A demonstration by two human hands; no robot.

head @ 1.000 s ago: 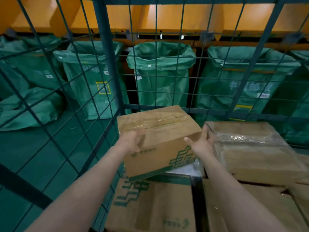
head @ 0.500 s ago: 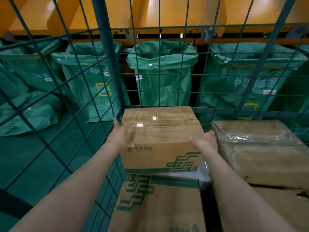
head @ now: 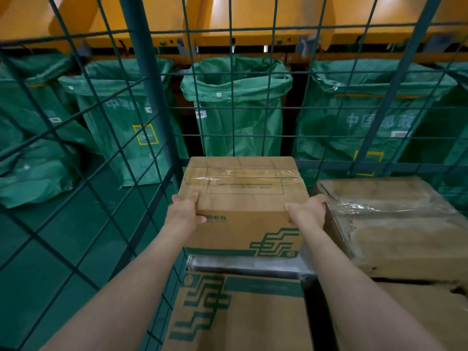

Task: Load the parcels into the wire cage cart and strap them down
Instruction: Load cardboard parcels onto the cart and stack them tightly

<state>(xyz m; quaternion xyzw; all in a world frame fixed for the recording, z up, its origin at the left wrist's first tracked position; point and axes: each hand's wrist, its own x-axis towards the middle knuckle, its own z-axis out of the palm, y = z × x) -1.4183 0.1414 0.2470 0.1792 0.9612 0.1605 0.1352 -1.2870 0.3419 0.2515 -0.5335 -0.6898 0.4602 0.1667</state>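
Head view. You are looking down into the wire cage cart (head: 149, 97), whose green mesh walls meet at a thick corner post in the upper left.

Inside the cart, a large printed carton (head: 240, 312) with a green stepped logo lies nearest you. A silvery wrapped parcel (head: 248, 266) lies flat just beyond it. To the right sits a film-wrapped parcel (head: 392, 224), its top crinkled and glossy. A plain brown carton (head: 417, 312) lies below that, at the lower right.

Outside the mesh, a row of open green mail sacks (head: 238, 110) hangs under yellow chutes (head: 253, 16), and more sacks slump on the green floor (head: 50, 249) to the left. The cage wires cross in front of all of these.

The cardboard box (head: 243, 198), taped across its top, stands square in the far left corner of the cart. It is just beside the corner post and close against the film-wrapped parcel. Its lower edge meets the silvery wrapped parcel, though you cannot tell whether its weight rests there.

Your left hand (head: 184, 211) grips the box's near left corner, with fingers curled over the top and front faces. Your right hand (head: 307, 212) grips the near right corner, with its fingers wrapped round the side between the box and the film-wrapped parcel.
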